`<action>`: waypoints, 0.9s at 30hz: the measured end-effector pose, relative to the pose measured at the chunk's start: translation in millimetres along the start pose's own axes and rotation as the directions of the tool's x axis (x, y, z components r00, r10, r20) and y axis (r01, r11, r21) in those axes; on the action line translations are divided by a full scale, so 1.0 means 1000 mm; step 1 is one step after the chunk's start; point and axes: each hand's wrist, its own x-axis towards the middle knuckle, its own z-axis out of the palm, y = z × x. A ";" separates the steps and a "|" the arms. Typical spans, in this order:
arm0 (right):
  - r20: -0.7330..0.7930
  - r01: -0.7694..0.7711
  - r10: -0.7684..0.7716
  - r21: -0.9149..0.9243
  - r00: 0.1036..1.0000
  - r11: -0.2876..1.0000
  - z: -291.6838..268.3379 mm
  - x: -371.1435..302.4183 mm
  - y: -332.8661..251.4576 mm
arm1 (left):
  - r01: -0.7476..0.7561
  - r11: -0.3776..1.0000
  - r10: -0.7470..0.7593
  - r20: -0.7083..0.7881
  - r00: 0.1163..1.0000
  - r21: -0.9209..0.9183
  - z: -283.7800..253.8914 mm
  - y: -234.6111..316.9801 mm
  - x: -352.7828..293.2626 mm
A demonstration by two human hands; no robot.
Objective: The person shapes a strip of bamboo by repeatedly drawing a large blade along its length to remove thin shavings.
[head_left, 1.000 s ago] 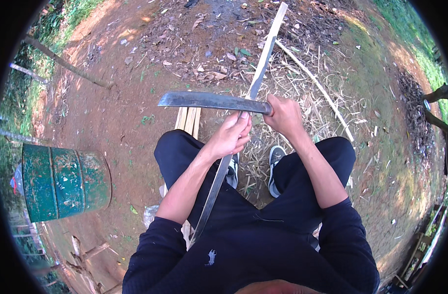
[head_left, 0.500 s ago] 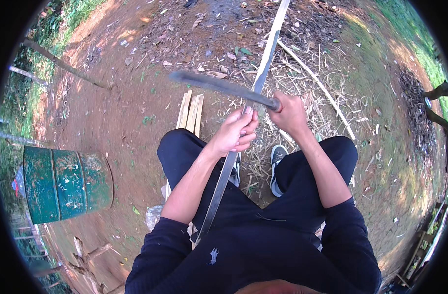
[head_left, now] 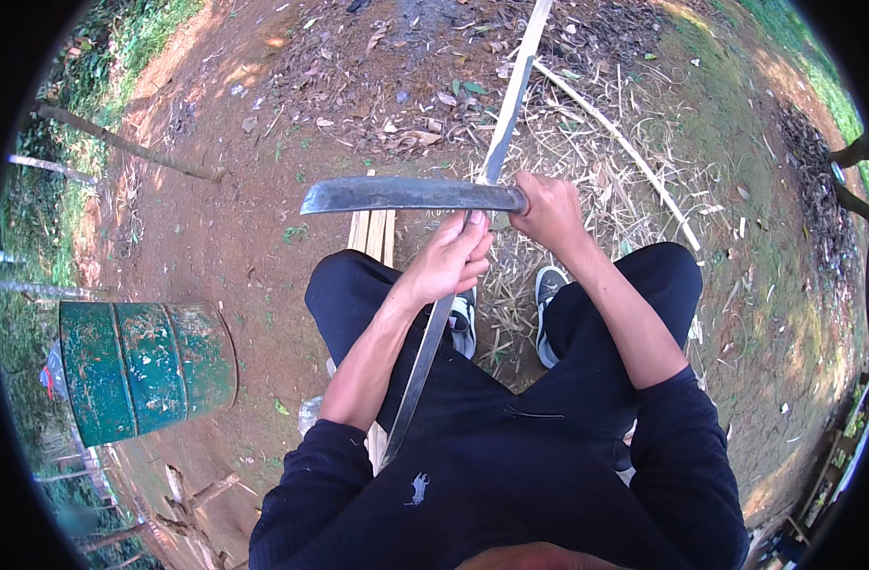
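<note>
My left hand (head_left: 448, 258) is closed around a long strip of wood or bamboo (head_left: 426, 366), dark on one face and pale toward its far end. The strip slants from my lap, between my knees, up past the top of the view. In my right hand (head_left: 550, 215) is the handle of a machete (head_left: 396, 194). Its broad grey blade points left and lies across the strip just beyond my left fingers. Whether the edge bites into the strip cannot be made out.
Several pale split strips (head_left: 372, 234) lie beyond my left knee. Thin shavings (head_left: 510, 313) litter the ground around my shoes, and a long pale strip (head_left: 624, 157) rests at the right. A green rusty drum (head_left: 150, 370) stands at the left, near some cut branches (head_left: 195, 503).
The machete blade has swung nearer to me and levelled out, with its tip lower. My right hand has shifted slightly left and toward me. My left hand keeps its hold on the strip.
</note>
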 end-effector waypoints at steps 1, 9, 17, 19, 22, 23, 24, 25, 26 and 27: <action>-0.013 0.023 -0.023 -0.015 1.000 1.000 0.003 0.000 0.004 | 0.002 1.000 -0.002 -0.006 1.000 0.015 0.000 -0.001 0.000; -0.216 -0.768 0.741 -0.074 0.636 0.637 -0.031 0.031 0.103 | -0.016 0.984 0.011 -0.030 0.999 -0.176 -0.012 0.004 0.013; 0.006 -0.257 0.257 0.013 0.966 0.966 -0.033 0.018 0.021 | -0.038 0.961 0.040 0.004 0.999 -0.272 -0.012 0.002 0.007; 0.026 -0.085 0.088 -0.116 0.996 0.990 -0.028 0.013 0.012 | -0.041 0.970 0.043 0.002 0.999 -0.239 -0.007 0.004 0.004; 0.100 -0.029 0.039 -0.101 0.994 0.994 -0.016 0.006 0.010 | -0.038 0.980 0.036 -0.013 0.999 -0.197 -0.011 -0.001 0.005; 0.098 -0.021 0.029 -0.082 0.995 0.996 -0.011 0.004 0.010 | -0.029 0.978 0.026 -0.017 1.000 -0.206 -0.011 -0.003 0.005; 0.111 -0.034 0.042 -0.074 0.993 0.997 -0.009 0.005 0.009 | -0.023 0.977 0.018 -0.023 1.000 -0.213 -0.012 -0.004 0.005; 0.123 -0.048 0.056 -0.068 0.991 0.997 -0.009 0.006 0.009 | -0.016 0.975 0.010 -0.027 1.000 -0.220 -0.013 -0.005 0.004; 0.135 -0.062 0.070 -0.062 0.988 0.996 -0.008 0.007 0.009 | -0.013 0.975 0.008 -0.023 1.000 -0.221 -0.014 -0.006 0.005; 0.127 -0.045 0.056 -0.093 0.990 0.995 -0.008 0.008 0.011 | -0.007 0.975 0.004 -0.016 1.000 -0.221 -0.017 -0.006 0.005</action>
